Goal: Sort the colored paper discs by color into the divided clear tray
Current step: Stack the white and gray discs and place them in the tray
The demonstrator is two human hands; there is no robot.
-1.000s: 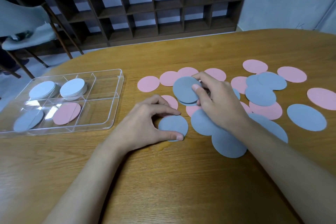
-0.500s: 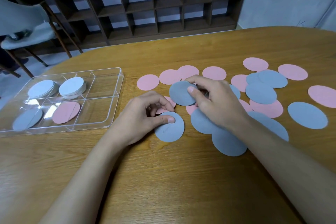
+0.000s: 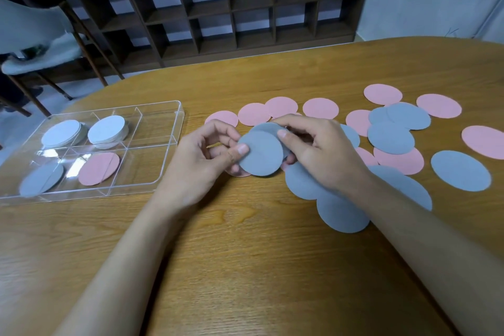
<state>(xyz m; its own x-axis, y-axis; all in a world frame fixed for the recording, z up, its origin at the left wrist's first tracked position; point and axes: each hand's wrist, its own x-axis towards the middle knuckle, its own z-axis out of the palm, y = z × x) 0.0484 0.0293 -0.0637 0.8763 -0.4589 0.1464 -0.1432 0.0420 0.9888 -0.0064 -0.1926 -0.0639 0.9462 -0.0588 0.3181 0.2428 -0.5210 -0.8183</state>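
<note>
Grey paper discs (image 3: 260,154), flat matte circles, overlapping, pinched in grip of left hand (image 3: 201,161) and right hand (image 3: 321,150) above wood-grain tabletop (image 3: 245,254). Pink discs (image 3: 381,94) scattered right; clear plastic tray (image 3: 144,163) left.

The tray (image 3: 178,131) sat at the left of the table (image 3: 245,254), with disc stacks (image 3: 107,128) in its back-left and back-middle compartments and, seemingly, single discs (image 3: 98,168) in the two before them. Loose discs (image 3: 390,138) lay overlapping across the right. Between tray and spread, the left hand (image 3: 201,161) held a front disc (image 3: 261,157) overlapping a rear disc (image 3: 268,127) in the right hand (image 3: 321,150). Behind the table stood a shelf unit (image 3: 231,8), with a chair (image 3: 35,35) to its left.
</note>
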